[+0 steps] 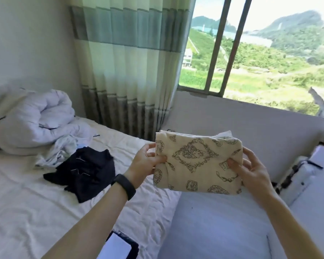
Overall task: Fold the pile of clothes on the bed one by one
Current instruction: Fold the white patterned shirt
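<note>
I have the folded cream garment [196,161] held up in the air between both hands, above the bed [26,212]. My left hand [146,162] pinches its left edge, thumb on the front and fingers curled behind. My right hand [251,169] grips the right edge the same way, thumb pressed on the printed front. A black wristband [123,186] sits on the left wrist. Beyond and left of the left hand, a black garment [86,169] lies crumpled on the sheet, touching a pale garment [58,152] further away. Past those is a bunched white quilt [32,120]. Below the right hand lies a pillow [213,230].
</note>
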{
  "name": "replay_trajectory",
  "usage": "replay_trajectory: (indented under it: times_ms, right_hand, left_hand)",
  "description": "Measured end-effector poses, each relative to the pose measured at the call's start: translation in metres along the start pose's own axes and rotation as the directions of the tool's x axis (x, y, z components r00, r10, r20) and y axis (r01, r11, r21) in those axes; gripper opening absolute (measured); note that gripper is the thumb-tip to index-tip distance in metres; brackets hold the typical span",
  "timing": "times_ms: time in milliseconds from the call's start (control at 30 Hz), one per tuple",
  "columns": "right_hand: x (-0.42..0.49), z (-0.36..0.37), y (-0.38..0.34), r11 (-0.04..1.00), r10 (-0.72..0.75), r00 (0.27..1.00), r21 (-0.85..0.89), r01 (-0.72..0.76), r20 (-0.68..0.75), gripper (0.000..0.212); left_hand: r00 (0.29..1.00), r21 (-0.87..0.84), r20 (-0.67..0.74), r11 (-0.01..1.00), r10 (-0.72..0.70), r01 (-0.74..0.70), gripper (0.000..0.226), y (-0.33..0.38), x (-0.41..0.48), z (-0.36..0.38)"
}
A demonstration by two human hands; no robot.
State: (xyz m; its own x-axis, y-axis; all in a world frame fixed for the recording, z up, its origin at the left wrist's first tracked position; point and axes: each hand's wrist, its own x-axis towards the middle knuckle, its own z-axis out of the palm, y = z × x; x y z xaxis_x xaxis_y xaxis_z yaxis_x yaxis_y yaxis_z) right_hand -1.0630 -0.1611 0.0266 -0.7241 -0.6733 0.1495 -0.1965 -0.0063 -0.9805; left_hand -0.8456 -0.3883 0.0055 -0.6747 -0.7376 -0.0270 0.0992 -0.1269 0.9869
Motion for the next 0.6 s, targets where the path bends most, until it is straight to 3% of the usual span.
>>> replay_trajectory:
  times_ms: [167,300,433,600]
  right_hand:
    - [0.099,0.027,0.062,0.997,0.075,0.983,-0.013,-0.074,0.165,0.047]
    - [0.173,0.051,0.126,0.985,0.17,0.935,-0.058,-0.16,0.31,0.044]
    - [0.23,0.086,0.183,0.96,0.274,0.849,-0.182,-0.212,0.452,0.044]
    - [0.268,0.148,0.254,0.896,0.419,0.687,-0.393,-0.207,0.594,0.043]
  left_hand:
    - [0.969,0.029,-0.232,0.996,-0.08,0.089,0.05,-0.049,0.059,-0.012]
    - [0.905,-0.01,-0.392,0.984,-0.166,0.176,0.044,-0.101,0.099,-0.016]
    - [0.779,-0.129,-0.543,0.948,-0.312,0.29,0.041,-0.158,0.12,-0.022]
    - [0.551,-0.286,-0.692,0.878,-0.467,0.385,0.043,-0.245,0.118,-0.037]
